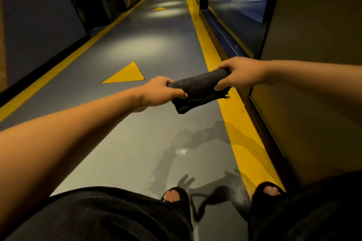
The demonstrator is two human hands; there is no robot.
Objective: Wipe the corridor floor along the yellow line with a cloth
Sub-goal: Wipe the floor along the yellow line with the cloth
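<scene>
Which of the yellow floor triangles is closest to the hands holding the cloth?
The big yellow triangle just beyond the left hand, left of the dark cloth. The other triangle lies much farther down the corridor and looks far smaller.

Head-worn view, forward and down along corridor floor [137,133]

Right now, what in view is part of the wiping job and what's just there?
Job:
- dark cloth, rolled, held off the floor
- left hand and right hand, each gripping an end
- yellow line along the right wall
- grey floor

Just there:
- yellow triangle
- black sandals
</scene>
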